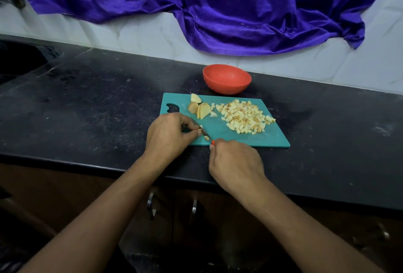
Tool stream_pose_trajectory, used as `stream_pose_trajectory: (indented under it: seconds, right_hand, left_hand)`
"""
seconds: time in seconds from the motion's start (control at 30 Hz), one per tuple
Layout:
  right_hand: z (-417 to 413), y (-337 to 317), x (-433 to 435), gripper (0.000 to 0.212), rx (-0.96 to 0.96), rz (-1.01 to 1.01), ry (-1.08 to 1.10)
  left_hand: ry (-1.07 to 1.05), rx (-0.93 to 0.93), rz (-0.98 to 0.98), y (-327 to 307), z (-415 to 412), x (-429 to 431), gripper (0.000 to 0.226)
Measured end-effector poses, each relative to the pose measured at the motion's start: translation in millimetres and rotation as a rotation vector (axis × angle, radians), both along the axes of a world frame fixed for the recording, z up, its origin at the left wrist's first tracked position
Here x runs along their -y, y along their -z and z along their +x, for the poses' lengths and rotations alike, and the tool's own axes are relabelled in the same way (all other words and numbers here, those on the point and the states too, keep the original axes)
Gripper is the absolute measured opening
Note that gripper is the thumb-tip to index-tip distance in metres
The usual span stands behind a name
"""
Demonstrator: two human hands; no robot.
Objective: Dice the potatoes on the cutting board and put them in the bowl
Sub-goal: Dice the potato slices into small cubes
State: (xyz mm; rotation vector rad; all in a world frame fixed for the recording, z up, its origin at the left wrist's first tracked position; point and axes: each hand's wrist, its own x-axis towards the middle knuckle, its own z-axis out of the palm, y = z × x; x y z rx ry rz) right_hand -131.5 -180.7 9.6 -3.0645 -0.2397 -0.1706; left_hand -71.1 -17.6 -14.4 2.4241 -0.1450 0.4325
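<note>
Nearest the camera, two bare forearms enter from 7 and 5 o'clock and converge on the near edge of the board. Right hand [236, 163] sits at the board's 6 o'clock edge, fingers curled closed around a knife [202, 130]; only a sliver of orange handle shows at the thumb, and the blade runs from there toward 10 o'clock, across the board's near-left corner. Left hand [168, 135] rests over that same corner, fingertips pinched down against a small potato piece [201, 126] beside the blade; the piece is mostly hidden by fingers, so its shape cannot be told. A small cut fragment lies just under the blade near its heel. Teal cutting board [226, 135] lies flat on the black countertop [87, 102], handle cut-out at its 9 o'clock end. Diced potato pile [245, 117] occupies the board from centre toward 3 o'clock, loose cubes touching one another, a few strays at the fringe. Uncut potato chunks [199, 107], skin still visible on some, are grouped at the board's 11 o'clock area, just beside the pile but apart from it. Beyond the board at 12 o'clock, red-orange bowl [226, 79] stands upright on the counter, near the board's far edge without touching; interior appears to hold no potato. Behind it, pale tiled wall [135, 33] with a purple cloth [218, 6] draped across the top.
</note>
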Motion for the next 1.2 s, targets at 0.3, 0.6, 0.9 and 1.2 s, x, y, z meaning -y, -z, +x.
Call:
stream_pose_trajectory:
  seconds: [0.3, 0.6, 0.9, 1.2]
  right_hand:
    - [1.5, -3.8, -0.2, 0.030, -0.055, -0.053, -0.003]
    - [1.6, -1.9, 15.6, 0.037, -0.072, 0.169, 0.049]
    - [0.0, 1.6, 7.8, 0.036, 0.004, 0.107, -0.041]
    - [2.4, 3.1, 4.7, 0.038, 0.001, 0.093, -0.031]
  left_hand:
    - [-0.003, -0.017, 0.009, -1.9, -2.3, -0.1, 0.010]
    - [-0.021, -0.041, -0.025, -3.2, -3.9, 0.4, 0.010]
    - [-0.007, -0.040, -0.044, -3.5, -4.0, -0.3, 0.014]
    - [0.006, -0.005, 0.017, -1.9, -8.0, -0.6, 0.010]
